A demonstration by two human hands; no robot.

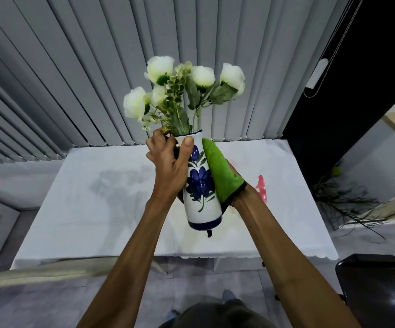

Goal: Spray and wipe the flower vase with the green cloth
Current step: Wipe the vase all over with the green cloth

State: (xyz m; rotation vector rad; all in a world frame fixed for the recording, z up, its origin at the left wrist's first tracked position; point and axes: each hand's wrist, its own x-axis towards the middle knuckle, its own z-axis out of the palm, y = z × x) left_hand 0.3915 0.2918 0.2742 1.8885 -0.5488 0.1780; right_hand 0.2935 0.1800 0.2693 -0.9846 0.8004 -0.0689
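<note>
Gripping the flower vase (201, 197) just under its rim with the left hand (168, 162), thumb pressed flat on the white front and fingers curled round the far side. Holding it lifted clear above the white-covered table (97, 197), tilted so that the mouth leans away and the blue base points back toward the body. Turning the side painted with blue blossoms toward the camera. Carrying in its mouth a bunch of white flowers (182, 91) with green leaves, seen against the grey vertical blinds (73, 67).

Pressing the green cloth (217, 169) against the vase's right side with the right hand (238, 196). Covering nearly all of that hand with the cloth, from near the rim down to the wrist, so cannot tell how far the fingers bend or whether they pinch the fabric. Showing only the heel of the hand and a strip of skin at the cloth's right edge. Trailing a black hem along the cloth's lower edge, with a dark end hanging out just below the vase's base.

Touching nothing else with either hand. Hiding part of a pink spray bottle (261, 188) on the table behind the right wrist. Standing near a dark glossy seat (376, 280) at the lower right, with thin dark stems (348, 204) beyond the table's right edge.
</note>
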